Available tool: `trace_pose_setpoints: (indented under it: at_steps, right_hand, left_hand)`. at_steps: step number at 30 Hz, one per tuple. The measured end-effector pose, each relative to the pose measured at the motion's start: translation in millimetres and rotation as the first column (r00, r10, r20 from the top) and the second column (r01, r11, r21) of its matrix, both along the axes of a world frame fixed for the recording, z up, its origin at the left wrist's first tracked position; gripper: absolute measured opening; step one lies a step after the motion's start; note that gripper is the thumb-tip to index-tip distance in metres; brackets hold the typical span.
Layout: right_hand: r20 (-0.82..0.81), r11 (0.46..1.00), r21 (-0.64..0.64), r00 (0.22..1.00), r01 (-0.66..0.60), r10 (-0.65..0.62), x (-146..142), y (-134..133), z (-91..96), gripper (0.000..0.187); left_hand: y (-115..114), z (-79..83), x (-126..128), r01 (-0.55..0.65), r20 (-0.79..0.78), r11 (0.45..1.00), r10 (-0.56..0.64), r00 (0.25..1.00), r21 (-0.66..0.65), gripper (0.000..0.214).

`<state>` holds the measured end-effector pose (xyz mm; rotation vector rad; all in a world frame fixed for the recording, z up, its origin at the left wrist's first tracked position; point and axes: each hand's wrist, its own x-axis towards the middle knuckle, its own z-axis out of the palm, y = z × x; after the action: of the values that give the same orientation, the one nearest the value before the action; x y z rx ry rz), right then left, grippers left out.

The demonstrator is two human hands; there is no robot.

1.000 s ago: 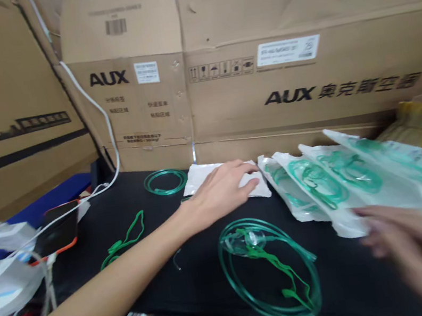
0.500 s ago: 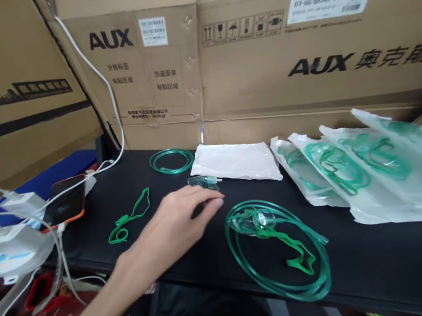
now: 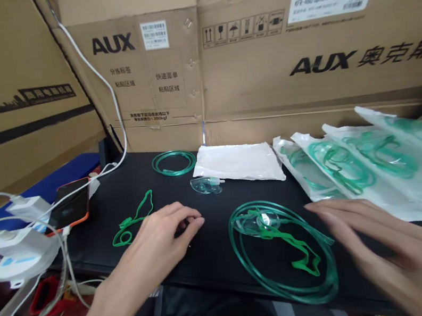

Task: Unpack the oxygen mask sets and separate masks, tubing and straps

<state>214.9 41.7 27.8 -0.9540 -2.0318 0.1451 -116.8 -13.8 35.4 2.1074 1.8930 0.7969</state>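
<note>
First, a green strap [image 3: 127, 223] is seen by the left hand [image 3: 163, 238], loosely curled, thumb apart, nothing seen held. Bare table [image 3: 215, 257] is left for moving, then the coiled tube [image 3: 330, 289] is set near the front edge. No lift seems begun; a soft pinch is called for. The right hand [image 3: 400, 250] is half spread, likely empty, with bags [image 3: 340, 168] seen behind.

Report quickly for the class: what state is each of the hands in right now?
Left hand: half open, loosely curled, nothing visibly held.
Right hand: open beside the coiled green tubing, nothing visibly held.
</note>
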Motion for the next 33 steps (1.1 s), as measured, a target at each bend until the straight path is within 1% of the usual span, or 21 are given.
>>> trace_pose_setpoints:
  at_steps: [3,5,7,11,14,16,20,23,26,28,29,31,33]
  right_hand:
    - [0.226,0.989,0.067,0.968,-0.13,0.112,-11,26,-5.9,0.021]
    - [0.344,0.983,0.048,0.927,-0.176,0.149,-17,36,-12.4,0.022]
    - [0.424,0.982,0.018,0.891,-0.187,0.162,-22,39,-19.8,0.02]
    - [0.511,0.986,-0.016,0.846,-0.166,0.151,-30,38,-32.5,0.017]
    - [0.522,0.986,0.008,0.842,-0.164,0.136,-32,38,-36.5,0.019]
    - [0.512,0.986,0.029,0.85,-0.164,0.127,-31,38,-36.5,0.015]
    - [0.482,0.978,0.097,0.868,-0.184,0.115,-30,35,-34.4,0.011]
    - [0.465,0.967,0.152,0.879,-0.202,0.11,-28,32,-34.5,0.011]
    - [0.493,0.961,0.184,0.865,-0.207,0.092,-26,31,-34.9,0.015]
    - [0.53,0.954,0.194,0.843,-0.227,0.092,-25,29,-33.7,0.019]
    - [0.541,0.95,0.201,0.836,-0.238,0.095,-25,28,-32.5,0.022]
    - [0.548,0.944,0.215,0.831,-0.25,0.095,-25,26,-29.2,0.028]
    - [0.55,0.941,0.225,0.83,-0.254,0.093,-27,24,-25.8,0.032]
  left_hand:
    - [14,5.9,27,0.131,0.114,0.991,-0.133,0.985,0.029,0.02]
    - [25,8.1,42,0.193,0.168,0.981,-0.193,0.967,0.017,0.019]
    - [37,8.3,53,0.231,0.198,0.973,-0.225,0.954,-0.005,0.019]
    - [57,4.7,58,0.27,0.22,0.961,-0.251,0.943,-0.062,0.024]
    - [71,0.8,53,0.298,0.274,0.949,-0.261,0.926,-0.105,0.028]
    - [79,-1.2,49,0.335,0.339,0.932,-0.273,0.9,-0.139,0.035]
    - [89,-1.4,50,0.435,0.477,0.864,-0.279,0.833,-0.255,0.048]
    - [90,1.8,59,0.485,0.472,0.801,-0.296,0.83,-0.35,0.055]
    - [89,7.6,69,0.557,0.504,0.693,-0.315,0.804,-0.457,0.058]
    - [88,12.5,74,0.606,0.561,0.622,-0.304,0.77,-0.495,0.051]
    - [88,14.8,76,0.623,0.584,0.597,-0.295,0.756,-0.506,0.047]
    - [87,17.6,77,0.638,0.606,0.567,-0.281,0.744,-0.52,0.041]
    - [85,17.4,77,0.62,0.575,0.571,-0.29,0.765,-0.538,0.038]
